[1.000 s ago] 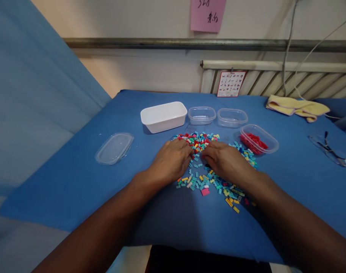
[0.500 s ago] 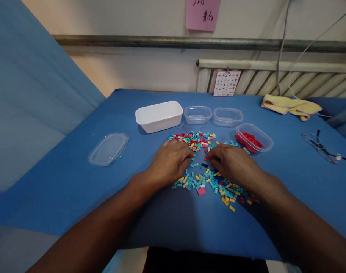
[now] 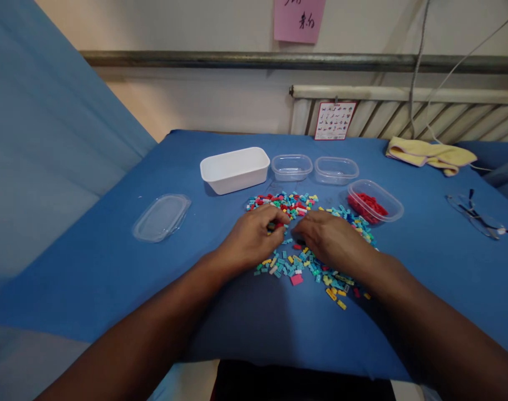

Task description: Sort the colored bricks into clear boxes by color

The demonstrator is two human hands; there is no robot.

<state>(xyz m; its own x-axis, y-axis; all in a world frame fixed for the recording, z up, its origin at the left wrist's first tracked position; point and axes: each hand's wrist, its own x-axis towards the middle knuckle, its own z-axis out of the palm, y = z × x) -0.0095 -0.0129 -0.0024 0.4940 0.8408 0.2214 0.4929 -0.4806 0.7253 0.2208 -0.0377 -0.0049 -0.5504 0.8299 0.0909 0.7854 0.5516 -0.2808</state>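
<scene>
Small toy building bricks (image 3: 282,267) in many colours lie loosely spread on the blue cloth between and around my hands. My left hand (image 3: 254,234) is curled at the left of the spread, thumb and forefinger bent around red bricks (image 3: 280,225). Facing it from the right, my right hand (image 3: 331,236) has its fingers drawn together, fingertips close to the left hand's. Its palm side is turned away, so what it pinches is hidden. A red brick (image 3: 297,247) lies just below the right fingertips. Red bricks (image 3: 368,207) also fill part of a clear tub (image 3: 393,210) beyond the right hand.
A white bin (image 3: 237,184) and two clear tubs, left (image 3: 292,176) and right (image 3: 336,179), stand behind the bricks. Clear lids (image 3: 162,218) lie at the left. Eyeglasses (image 3: 479,217) and a yellow cloth (image 3: 429,153) are at the right, near a radiator (image 3: 387,114).
My right hand has shifted left, closer to my left hand. The left thumb and forefinger have parted, showing red bricks between them. A red brick now lies below the right fingertips.
</scene>
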